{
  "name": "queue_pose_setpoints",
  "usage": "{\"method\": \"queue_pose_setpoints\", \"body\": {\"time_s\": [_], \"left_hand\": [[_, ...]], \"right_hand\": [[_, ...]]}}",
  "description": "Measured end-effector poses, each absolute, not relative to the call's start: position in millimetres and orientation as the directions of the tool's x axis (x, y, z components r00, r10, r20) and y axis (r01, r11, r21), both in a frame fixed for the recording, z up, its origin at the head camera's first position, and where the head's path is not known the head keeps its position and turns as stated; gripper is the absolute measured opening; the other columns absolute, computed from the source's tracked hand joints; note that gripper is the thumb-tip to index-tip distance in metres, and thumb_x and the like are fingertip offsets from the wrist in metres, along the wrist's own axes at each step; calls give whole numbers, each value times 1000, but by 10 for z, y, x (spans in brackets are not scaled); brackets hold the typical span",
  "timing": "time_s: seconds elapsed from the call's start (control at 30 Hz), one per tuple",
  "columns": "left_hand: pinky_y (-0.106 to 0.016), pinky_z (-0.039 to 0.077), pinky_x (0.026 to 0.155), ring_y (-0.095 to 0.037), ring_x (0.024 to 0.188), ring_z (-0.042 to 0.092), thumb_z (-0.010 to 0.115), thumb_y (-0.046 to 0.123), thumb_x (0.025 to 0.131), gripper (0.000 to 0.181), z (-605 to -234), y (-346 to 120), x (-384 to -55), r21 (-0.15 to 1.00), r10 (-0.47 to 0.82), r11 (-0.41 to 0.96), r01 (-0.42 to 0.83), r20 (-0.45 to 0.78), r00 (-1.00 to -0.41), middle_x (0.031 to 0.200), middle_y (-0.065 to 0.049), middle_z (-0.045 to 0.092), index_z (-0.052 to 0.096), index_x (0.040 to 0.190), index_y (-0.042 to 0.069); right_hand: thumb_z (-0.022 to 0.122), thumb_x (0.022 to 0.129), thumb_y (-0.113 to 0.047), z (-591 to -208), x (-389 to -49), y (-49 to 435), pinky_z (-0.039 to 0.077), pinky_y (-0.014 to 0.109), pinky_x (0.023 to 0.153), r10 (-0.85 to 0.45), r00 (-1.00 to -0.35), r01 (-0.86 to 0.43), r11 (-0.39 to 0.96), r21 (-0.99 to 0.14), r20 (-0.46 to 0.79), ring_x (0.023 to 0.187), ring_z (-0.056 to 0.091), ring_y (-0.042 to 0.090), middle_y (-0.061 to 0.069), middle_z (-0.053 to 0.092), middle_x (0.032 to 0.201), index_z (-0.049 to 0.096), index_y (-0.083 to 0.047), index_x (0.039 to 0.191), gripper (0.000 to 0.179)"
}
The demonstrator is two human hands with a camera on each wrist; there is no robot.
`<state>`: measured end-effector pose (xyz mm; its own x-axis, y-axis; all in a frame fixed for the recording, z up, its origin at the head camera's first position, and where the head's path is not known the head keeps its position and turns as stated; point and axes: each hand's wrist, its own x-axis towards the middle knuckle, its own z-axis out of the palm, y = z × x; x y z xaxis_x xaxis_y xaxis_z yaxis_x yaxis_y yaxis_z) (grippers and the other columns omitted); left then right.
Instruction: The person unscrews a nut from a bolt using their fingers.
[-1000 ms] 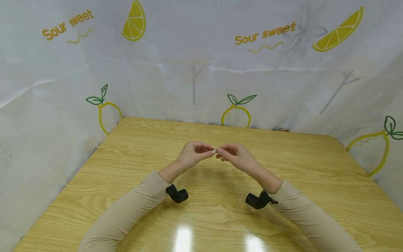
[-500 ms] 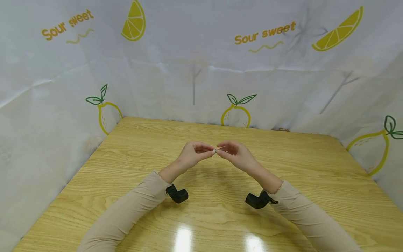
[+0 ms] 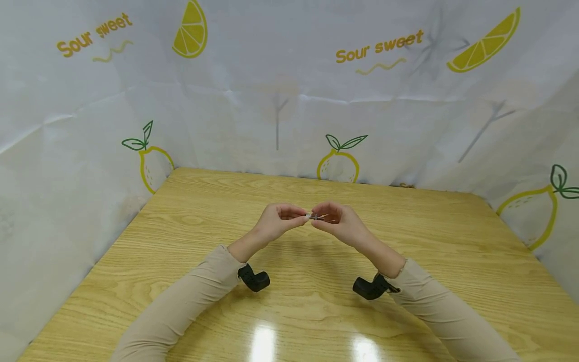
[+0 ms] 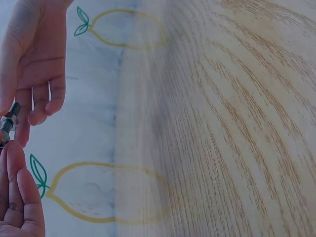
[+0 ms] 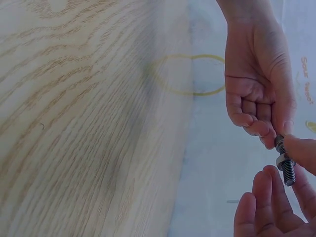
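Observation:
Out in front, over the table, my left hand [image 3: 274, 222] pinches a small metal bolt [image 5: 289, 176] by its head end, which the fingertips partly cover. A hex nut [image 5: 282, 159] sits partway along the threaded shank. The bolt's threaded end points toward my right hand [image 3: 347, 227], whose thumb and fingers are spread apart on either side of it. In the right wrist view, the right thumb [image 5: 302, 154] lies right by the nut, while the right fingers [image 5: 264, 197] stand off from it. The left wrist view shows the bolt [image 4: 8, 122] between both hands.
A wood-grain table [image 3: 203, 201] lies beneath both hands. White cloth [image 3: 226, 125] printed with lemons rises along its back and sides. Black wrist mounts [image 3: 255, 280] hang below the beige sleeves [image 3: 194, 291].
The right hand's thumb and fingers have parted from their pinch at the bolt, exposing the nut and threaded end. The left hand keeps its hold in nearly the same spot.

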<state>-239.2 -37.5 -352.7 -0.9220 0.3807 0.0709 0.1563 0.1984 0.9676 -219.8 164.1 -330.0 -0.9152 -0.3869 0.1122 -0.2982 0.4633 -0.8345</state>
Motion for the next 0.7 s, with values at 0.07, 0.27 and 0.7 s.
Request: {"method": "queue_pose_setpoints", "body": {"time_s": [0.07, 0.27, 0.7], "left_hand": [[-38, 53, 88, -33, 100, 64, 65, 18, 88, 25, -3527, -374, -2393, 971, 382, 191, 147, 64, -922, 103, -14, 69, 68, 108, 5], [-36, 53, 89, -35, 102, 63, 65, 18, 88, 25, -3524, -378, -2392, 970, 390, 194, 145, 60, -919, 105, -15, 69, 68, 109, 5], [-37, 53, 89, -36, 103, 62, 65, 18, 88, 24, -3523, -375, -2392, 973, 381, 191, 133, 51, -923, 103, -14, 69, 68, 108, 5]], "right_hand": [[59, 93, -22, -3299, -2199, 1642, 54, 39, 85, -388, -916, -291, 465, -836, 104, 102, 62, 31, 19, 61, 117, 55, -1, 122, 36], [49, 98, -28, -3287, -2190, 1645, 49, 50, 92, -405, -914, -231, 456, -859, 31, 105, 60, 39, 21, 65, 113, 57, 1, 121, 39], [63, 90, -18, -3302, -2194, 1648, 54, 34, 82, -380, -920, -274, 446, -852, 97, 102, 62, 29, 18, 61, 115, 58, -3, 115, 30]]}}
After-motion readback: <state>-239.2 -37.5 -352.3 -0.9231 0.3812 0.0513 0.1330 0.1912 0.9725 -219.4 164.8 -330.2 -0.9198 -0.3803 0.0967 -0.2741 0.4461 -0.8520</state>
